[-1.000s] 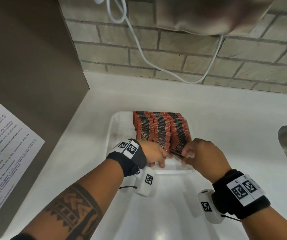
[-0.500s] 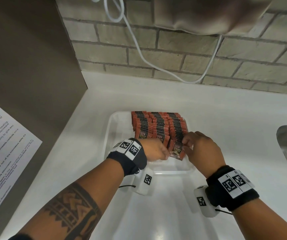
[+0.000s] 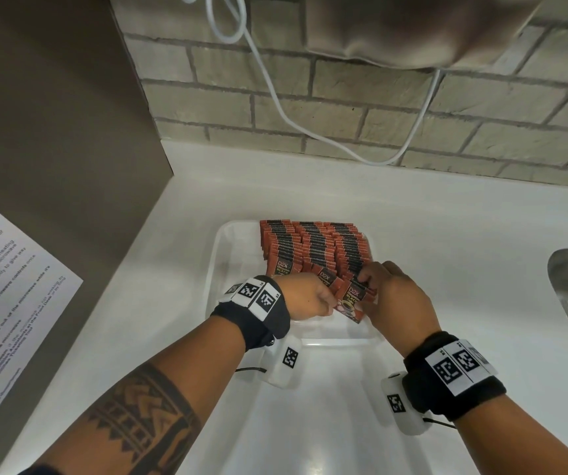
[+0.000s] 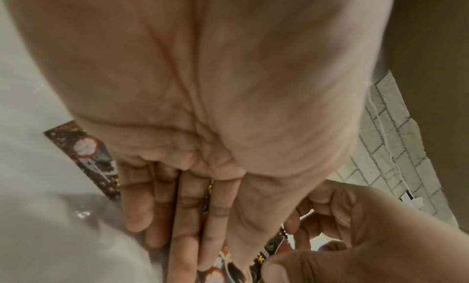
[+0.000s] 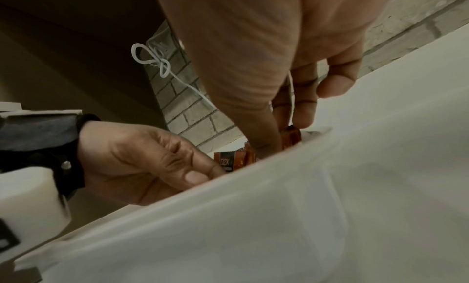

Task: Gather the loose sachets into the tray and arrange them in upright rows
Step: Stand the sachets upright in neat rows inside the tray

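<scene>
Since a second ago right hand (image 3: 395, 296) has stood its sachet (image 3: 352, 299) up at the row's near end, pinching its top | left hand (image 3: 306, 296), fingers straight, presses the rows' fronts | tip: brace until seated | sachets (image 3: 313, 248): red-black, three upright rows in tray (image 3: 215, 269)

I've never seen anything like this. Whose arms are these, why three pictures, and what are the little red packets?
No machine here: a person wears one camera on the head and one on each wrist, hence three pictures. The head view looks down on a white counter with a clear tray holding red coffee sachets standing in rows. The right hand pinches the front sachet of the right row. The left hand presses flat fingers against the sachets beside it.
</scene>
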Demonstrator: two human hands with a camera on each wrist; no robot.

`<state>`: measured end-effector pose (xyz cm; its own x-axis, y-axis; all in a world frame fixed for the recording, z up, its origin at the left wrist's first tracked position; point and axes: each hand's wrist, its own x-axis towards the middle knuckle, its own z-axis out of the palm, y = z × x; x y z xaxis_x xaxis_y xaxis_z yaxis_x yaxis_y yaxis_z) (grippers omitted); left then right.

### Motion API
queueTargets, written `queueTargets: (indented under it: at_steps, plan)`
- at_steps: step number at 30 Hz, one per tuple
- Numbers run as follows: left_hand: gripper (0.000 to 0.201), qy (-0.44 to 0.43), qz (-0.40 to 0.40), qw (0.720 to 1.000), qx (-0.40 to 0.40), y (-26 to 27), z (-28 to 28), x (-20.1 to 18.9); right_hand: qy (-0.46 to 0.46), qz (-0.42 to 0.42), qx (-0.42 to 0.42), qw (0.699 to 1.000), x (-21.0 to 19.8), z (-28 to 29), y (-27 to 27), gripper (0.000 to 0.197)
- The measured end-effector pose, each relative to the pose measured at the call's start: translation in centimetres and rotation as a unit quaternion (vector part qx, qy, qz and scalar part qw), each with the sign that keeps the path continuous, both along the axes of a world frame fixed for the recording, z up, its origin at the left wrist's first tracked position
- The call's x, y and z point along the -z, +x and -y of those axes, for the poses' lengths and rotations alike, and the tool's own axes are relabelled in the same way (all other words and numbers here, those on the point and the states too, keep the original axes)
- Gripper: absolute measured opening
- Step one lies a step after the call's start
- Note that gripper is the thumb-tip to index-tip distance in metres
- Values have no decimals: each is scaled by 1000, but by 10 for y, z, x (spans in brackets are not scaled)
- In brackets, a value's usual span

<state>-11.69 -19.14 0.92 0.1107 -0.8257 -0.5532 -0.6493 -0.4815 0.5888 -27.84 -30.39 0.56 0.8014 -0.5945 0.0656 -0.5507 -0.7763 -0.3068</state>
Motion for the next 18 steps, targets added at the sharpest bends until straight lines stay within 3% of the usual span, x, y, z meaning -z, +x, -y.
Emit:
queueTargets:
  at_steps: [7, 18]
  plan:
    - [35, -8, 0, 1000, -8, 0, 0, 3, 2, 5, -5, 1000, 5, 0, 1, 45]
    - [33, -31, -15, 999, -37, -1, 0, 4, -15, 19, -12, 1000, 7, 1, 1, 39]
